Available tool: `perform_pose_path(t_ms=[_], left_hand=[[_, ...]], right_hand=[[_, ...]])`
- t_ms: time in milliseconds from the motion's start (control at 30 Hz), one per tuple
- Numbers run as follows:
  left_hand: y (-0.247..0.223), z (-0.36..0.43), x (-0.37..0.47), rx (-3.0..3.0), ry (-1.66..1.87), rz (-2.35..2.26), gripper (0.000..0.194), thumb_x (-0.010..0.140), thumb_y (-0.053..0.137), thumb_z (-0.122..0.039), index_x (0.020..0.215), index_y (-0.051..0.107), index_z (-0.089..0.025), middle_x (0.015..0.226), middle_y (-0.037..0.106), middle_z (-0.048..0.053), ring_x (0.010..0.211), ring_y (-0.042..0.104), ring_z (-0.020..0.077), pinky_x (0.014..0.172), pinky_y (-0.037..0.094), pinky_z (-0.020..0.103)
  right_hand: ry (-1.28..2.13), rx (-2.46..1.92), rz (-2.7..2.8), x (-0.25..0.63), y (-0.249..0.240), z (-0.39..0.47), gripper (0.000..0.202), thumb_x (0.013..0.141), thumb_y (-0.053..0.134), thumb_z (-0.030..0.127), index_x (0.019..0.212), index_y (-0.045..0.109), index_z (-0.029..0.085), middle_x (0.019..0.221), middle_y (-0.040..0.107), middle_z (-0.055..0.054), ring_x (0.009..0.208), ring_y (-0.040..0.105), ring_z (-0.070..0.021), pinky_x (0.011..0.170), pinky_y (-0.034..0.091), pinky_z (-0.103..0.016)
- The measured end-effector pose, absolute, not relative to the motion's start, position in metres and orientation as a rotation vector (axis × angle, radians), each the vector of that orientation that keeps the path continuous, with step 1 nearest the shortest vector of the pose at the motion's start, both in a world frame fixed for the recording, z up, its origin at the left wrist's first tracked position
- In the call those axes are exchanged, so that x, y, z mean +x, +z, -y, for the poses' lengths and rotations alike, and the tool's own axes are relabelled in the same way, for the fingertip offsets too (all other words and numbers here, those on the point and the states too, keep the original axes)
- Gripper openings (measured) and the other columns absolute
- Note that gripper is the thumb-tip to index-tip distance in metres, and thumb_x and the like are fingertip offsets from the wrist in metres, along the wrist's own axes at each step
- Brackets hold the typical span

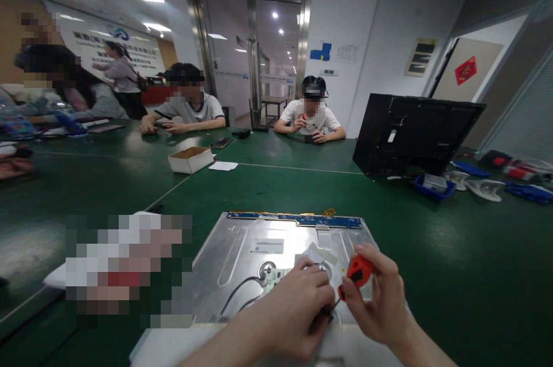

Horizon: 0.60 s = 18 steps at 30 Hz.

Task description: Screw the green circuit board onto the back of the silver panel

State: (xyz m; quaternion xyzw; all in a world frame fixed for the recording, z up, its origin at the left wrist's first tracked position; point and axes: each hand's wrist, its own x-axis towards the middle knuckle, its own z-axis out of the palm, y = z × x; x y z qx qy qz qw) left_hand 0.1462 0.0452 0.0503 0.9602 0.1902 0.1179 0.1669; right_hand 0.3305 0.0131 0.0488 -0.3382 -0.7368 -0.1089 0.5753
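A flat silver metal display panel lies on the table before me, with a blue circuit board strip along its far edge. My right hand grips an orange and black screwdriver, its shaft slanting down toward my left fingertips. My left hand rests over the panel with fingers curled; a small dark thing shows under them, too hidden to name. Partly covered by that hand is a pale green circuit board, with black cables running from it. A whitish film piece lies behind my fingers.
A black monitor stands at the right, near a blue tray. An open white box and a paper lie further back. A blurred object is at the left. Two people sit across the green table.
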Motion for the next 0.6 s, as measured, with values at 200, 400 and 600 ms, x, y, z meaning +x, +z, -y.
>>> perform_pose_path(t_ms=[200, 400, 600], left_hand=[[0.049, -0.045, 0.146, 2.729, 0.362, -0.546, 0.012, 0.078, 0.061, -0.016, 0.088, 0.059, -0.021, 0.093, 0.065, 0.005, 0.090, 0.059, 0.0244, 0.095, 0.039, 0.044], [0.050, -0.045, 0.146, 2.740, 0.344, -0.546, 0.015, 0.079, 0.060, -0.016, 0.093, 0.060, -0.021, 0.095, 0.065, 0.006, 0.091, 0.059, 0.0246, 0.094, 0.039, 0.043], [0.051, -0.045, 0.146, 2.739, 0.325, -0.543, 0.014, 0.080, 0.059, -0.016, 0.093, 0.060, -0.021, 0.094, 0.065, 0.006, 0.090, 0.059, 0.0246, 0.092, 0.039, 0.042]], right_hand=[[-0.272, -0.797, 1.753, 0.328, 0.056, -0.014, 0.037, 0.093, 0.056, 0.021, 0.130, 0.050, 0.020, 0.074, 0.064, 0.001, 0.055, 0.060, -0.0144, 0.053, 0.052, -0.026], [-0.172, -0.748, 1.792, 0.331, 0.059, -0.009, 0.042, 0.093, 0.050, 0.021, 0.135, 0.047, 0.018, 0.087, 0.067, -0.005, 0.066, 0.064, -0.0170, 0.057, 0.055, -0.029], [-0.095, -0.746, 1.827, 0.333, 0.059, -0.008, 0.051, 0.091, 0.048, 0.017, 0.141, 0.043, 0.017, 0.098, 0.070, -0.010, 0.068, 0.067, -0.0175, 0.060, 0.057, -0.031]])
